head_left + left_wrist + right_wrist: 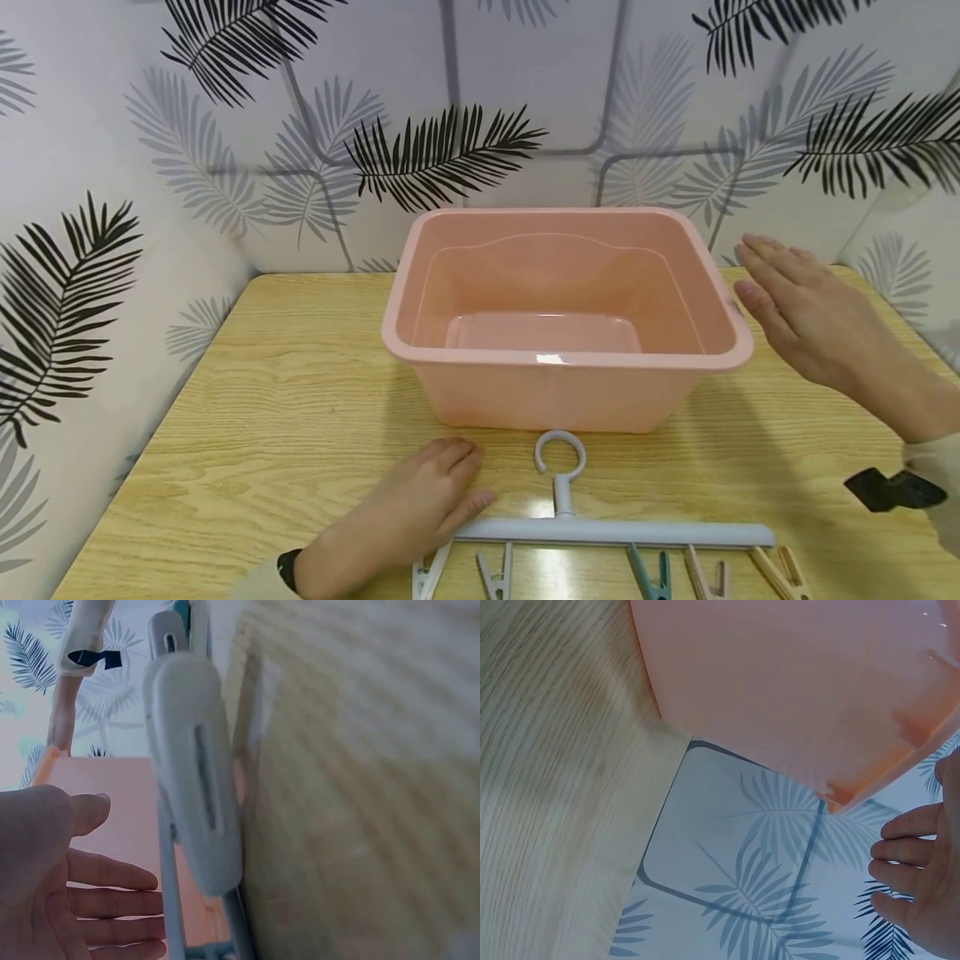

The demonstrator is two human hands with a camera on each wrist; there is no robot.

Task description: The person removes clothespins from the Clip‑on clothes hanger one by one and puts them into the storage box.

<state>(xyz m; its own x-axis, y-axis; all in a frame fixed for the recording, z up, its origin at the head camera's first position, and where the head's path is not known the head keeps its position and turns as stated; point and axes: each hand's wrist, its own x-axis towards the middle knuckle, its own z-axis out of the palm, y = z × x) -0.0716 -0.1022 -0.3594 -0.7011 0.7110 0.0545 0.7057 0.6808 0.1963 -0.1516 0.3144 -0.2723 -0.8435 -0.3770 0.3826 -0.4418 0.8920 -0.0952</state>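
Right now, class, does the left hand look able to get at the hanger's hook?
Probably yes: in the head view, only bare tabletop shows between the left hand and the hook, the hand appears to hold nothing, and the pink tub stands beyond the hook, not over it.

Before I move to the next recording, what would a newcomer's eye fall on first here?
The large, rectangular pink plastic tub dominates, standing toward the back of the yellowish wood-grain table. In front of it lies a pale grey-blue hanger bar with an open-ring hook and coloured pegs along its near side. The right hand, fingers extended, hovers beside the tub's right rim.
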